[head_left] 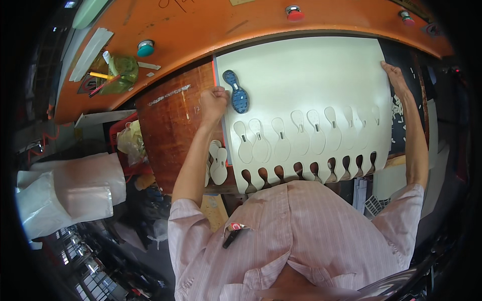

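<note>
A large off-white sheet (pixel 311 70) lies across the work surface in front of me, its near edge against my shirt. My left hand (pixel 215 104) is closed at the sheet's left edge, fingers curled. At the far right corner, my right hand (pixel 394 76) pinches the sheet's edge. A blue sole-shaped cutting die (pixel 236 92) rests on the sheet just right of my left hand. Nearer me, a row of sole-shaped pieces (pixel 282 140) sits cut in the sheet, with sole-shaped holes along the near edge. Several loose cut soles (pixel 218 165) lie beside my left forearm.
An orange machine beam (pixel 221 22) spans the far side, carrying a green button (pixel 145 48) and red buttons (pixel 294 13). A yellow-green bag with pens (pixel 120 75) sits on it. Reddish-brown board (pixel 168 135) lies left. White scraps (pixel 397 110) lie right; plastic-wrapped sheets (pixel 70 193) stand lower left.
</note>
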{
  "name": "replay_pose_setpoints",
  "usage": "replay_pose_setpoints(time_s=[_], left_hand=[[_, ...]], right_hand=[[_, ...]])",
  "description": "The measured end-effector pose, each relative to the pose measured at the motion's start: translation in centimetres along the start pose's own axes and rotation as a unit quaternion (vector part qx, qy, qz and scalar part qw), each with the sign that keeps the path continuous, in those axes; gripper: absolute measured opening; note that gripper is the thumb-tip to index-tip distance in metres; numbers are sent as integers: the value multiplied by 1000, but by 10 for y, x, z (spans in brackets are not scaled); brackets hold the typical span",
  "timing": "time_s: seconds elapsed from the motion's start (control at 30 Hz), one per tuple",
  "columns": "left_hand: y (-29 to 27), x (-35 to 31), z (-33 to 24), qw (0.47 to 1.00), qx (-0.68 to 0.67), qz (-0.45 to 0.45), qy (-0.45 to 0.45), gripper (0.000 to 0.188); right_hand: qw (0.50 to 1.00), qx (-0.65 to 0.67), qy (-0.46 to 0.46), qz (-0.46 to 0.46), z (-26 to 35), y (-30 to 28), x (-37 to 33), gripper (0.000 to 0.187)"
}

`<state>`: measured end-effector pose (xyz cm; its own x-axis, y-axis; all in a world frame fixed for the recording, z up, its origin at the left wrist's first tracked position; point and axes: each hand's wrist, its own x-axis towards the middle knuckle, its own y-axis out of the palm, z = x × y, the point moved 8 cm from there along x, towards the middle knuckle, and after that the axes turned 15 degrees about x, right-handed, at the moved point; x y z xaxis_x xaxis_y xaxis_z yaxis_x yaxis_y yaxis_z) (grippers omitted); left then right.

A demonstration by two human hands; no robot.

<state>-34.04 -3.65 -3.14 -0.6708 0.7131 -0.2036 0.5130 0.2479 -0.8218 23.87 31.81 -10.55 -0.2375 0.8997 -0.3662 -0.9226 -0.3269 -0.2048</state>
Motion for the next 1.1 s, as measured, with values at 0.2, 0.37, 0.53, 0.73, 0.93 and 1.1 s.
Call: replay_pose_setpoints(time_s=[0.2, 0.37, 0.53, 0.73, 0.93, 1.1], left_hand=[[7, 27, 12, 986, -37, 146, -75, 18], [11, 34, 7, 981, -42, 185, -42, 29], [15, 31, 5, 982, -48, 178, 40, 34], [16, 26, 8, 983, -93, 151, 54, 30], [17, 24, 15, 981, -136, 133, 33, 26], [17, 23, 16, 978, -140, 151, 29, 24]], right_hand=[[999, -1, 12, 43, 6, 3, -2, 53], [995, 56, 49, 64, 2, 3, 0, 52], [996, 58, 47, 55, 2, 5, -7, 51], [992, 81, 28, 92, 4, 7, -8, 46], [999, 15, 7, 49, -5, 1, 3, 41], [995, 97, 21, 5, -10, -7, 3, 43]])
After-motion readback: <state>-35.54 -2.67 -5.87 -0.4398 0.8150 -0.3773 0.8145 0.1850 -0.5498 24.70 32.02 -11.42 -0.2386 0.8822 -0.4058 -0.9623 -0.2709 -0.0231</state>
